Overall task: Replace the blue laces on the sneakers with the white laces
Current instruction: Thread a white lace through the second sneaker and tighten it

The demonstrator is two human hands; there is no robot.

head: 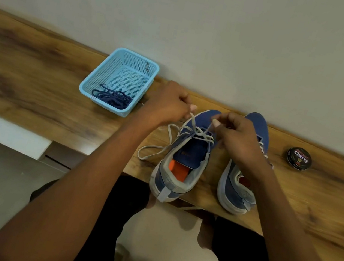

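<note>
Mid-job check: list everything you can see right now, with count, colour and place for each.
sneakers: two, blue and grey, side by side on the table, heels toward the person
white lace: one, partly threaded in the left sneaker, loose loop trailing left
blue laces: a dark bundle, inside the basket
basket: one, light blue, left of the sneakers
polish tin: one, black, right of the sneakers
table: one, brown wood, against the wall
left hand: fingers pinch a lace end
right hand: fingers pinch the other end
</note>
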